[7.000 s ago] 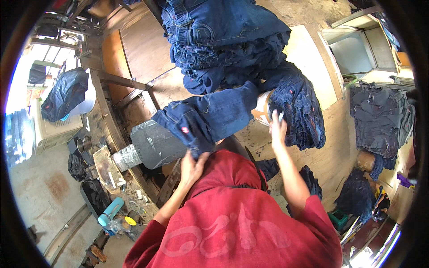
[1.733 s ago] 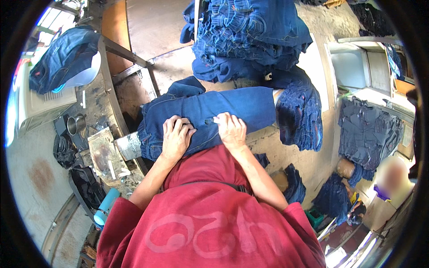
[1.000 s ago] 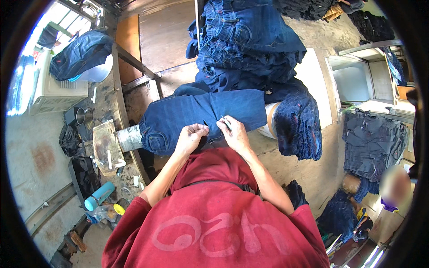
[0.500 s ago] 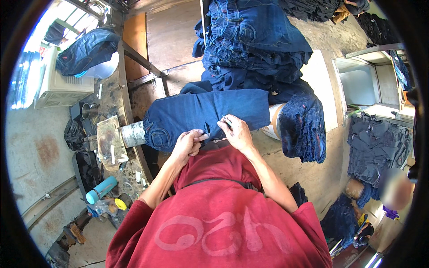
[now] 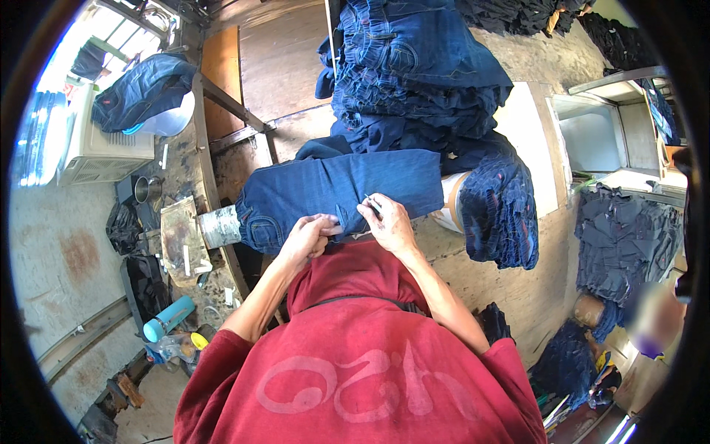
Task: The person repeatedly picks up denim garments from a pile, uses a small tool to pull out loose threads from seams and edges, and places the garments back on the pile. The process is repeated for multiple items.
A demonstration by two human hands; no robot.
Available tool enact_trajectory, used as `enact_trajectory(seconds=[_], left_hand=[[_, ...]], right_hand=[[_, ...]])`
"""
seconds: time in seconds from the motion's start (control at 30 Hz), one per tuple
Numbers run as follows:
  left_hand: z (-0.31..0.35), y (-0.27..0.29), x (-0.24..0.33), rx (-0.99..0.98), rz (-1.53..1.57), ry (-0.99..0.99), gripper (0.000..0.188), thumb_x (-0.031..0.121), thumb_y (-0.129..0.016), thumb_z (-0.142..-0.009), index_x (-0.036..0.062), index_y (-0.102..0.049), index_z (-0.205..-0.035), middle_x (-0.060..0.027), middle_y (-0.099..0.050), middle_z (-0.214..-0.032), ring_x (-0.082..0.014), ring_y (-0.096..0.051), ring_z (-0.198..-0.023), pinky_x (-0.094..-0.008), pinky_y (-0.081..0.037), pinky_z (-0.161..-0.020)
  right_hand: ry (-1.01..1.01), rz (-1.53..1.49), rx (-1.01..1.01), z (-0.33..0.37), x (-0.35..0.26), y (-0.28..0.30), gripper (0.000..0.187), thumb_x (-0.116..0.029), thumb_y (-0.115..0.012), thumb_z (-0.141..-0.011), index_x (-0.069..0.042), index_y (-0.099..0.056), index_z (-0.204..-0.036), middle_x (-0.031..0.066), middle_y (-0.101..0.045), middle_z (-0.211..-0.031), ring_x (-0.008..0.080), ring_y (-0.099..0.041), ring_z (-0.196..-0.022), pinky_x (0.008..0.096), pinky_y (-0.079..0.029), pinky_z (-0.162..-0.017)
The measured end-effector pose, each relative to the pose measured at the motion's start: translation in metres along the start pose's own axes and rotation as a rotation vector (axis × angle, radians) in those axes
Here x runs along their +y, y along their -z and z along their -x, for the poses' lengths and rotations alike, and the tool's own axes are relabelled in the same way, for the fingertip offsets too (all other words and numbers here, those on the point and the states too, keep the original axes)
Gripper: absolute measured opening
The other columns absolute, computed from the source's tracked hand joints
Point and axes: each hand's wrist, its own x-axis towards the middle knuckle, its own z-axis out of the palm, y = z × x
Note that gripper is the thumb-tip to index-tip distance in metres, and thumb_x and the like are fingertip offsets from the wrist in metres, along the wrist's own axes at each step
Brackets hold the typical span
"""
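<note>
Head view. A pair of dark blue jeans (image 5: 347, 189) is drawn over a horizontal cylindrical form, lying crosswise in front of the person, waistband toward the person's left. The bare metal end of the form (image 5: 219, 226) sticks out at the left; its pale far end (image 5: 451, 201) shows at the right.

Left hand (image 5: 309, 235) rests on the near edge of the jeans, fingers curled, grip closed on a pinch of denim. Right hand (image 5: 384, 222) sits just beside it on the same edge, grip closed around a thin pale tool (image 5: 370, 202) whose tip lies on the cloth. The two hands are near each other, close to touching.

Behind the form, a tall stack of folded jeans (image 5: 414, 66) stands on the wooden table (image 5: 277, 59). A second heap of denim (image 5: 499, 203) hangs at the right end of the form. To the left: a metal cup (image 5: 147, 189), a light blue bottle (image 5: 168, 318) lower down, and a white box (image 5: 96, 152) with a further pair of jeans on a pale tub above it.
</note>
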Motion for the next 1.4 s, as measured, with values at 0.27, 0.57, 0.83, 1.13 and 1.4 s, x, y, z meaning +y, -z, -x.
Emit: enact_trajectory(seconds=[0.27,0.57,0.83,1.13,1.4], left_hand=[[-0.009,-0.020,0.002,0.090,-0.198,-0.109,0.020,0.026,-0.073,-0.101,0.0066,-0.073,-0.095,0.0011,-0.068,-0.080,-0.0037,-0.039,-0.048,-0.0253,-0.028,-0.045],[-0.020,-0.027,0.005,0.059,-0.283,-0.137,0.020,0.027,-0.077,-0.099,0.0086,-0.073,-0.091,0.0052,-0.061,-0.071,-0.0031,-0.037,-0.048,-0.0259,-0.025,-0.046],[-0.007,0.004,0.009,-0.093,0.102,0.116,0.016,0.012,-0.066,-0.101,0.0029,-0.071,-0.114,-0.0011,-0.068,-0.080,-0.0026,-0.034,-0.046,-0.0251,-0.026,-0.044],[-0.001,0.017,0.031,-0.369,-0.148,-0.030,0.091,-0.005,-0.064,-0.094,0.0027,-0.025,-0.176,-0.0132,-0.078,-0.129,-0.0058,-0.063,-0.089,-0.0209,-0.050,-0.074],[-0.005,0.021,0.021,-0.353,-0.083,-0.004,0.096,-0.006,-0.065,-0.092,0.0054,-0.022,-0.177,-0.0126,-0.077,-0.133,-0.0041,-0.063,-0.084,-0.0197,-0.048,-0.067]], right_hand=[[-0.027,0.040,-0.012,0.000,-0.002,0.006,0.028,-0.029,-0.074,-0.105,-0.001,-0.073,-0.104,0.0203,-0.078,-0.100,0.0439,-0.075,-0.091,0.0478,-0.058,-0.077],[0.023,0.025,0.033,0.002,-0.002,0.000,0.026,-0.025,-0.074,-0.105,0.000,-0.073,-0.106,0.0217,-0.078,-0.102,0.0445,-0.076,-0.095,0.0478,-0.059,-0.080],[-0.036,0.049,0.068,0.005,-0.016,0.007,0.023,-0.023,-0.071,-0.106,0.000,-0.069,-0.108,0.0216,-0.079,-0.102,0.0431,-0.077,-0.093,0.0493,-0.059,-0.079],[0.249,0.441,-0.034,0.014,-0.066,0.033,0.014,-0.026,-0.067,-0.107,-0.013,-0.070,-0.103,0.0119,-0.077,-0.090,0.0368,-0.076,-0.083,0.0505,-0.060,-0.072],[0.326,0.628,-0.066,0.002,-0.061,0.030,0.017,-0.030,-0.071,-0.104,-0.016,-0.075,-0.098,0.0084,-0.074,-0.084,0.0292,-0.075,-0.079,0.0460,-0.060,-0.072]])
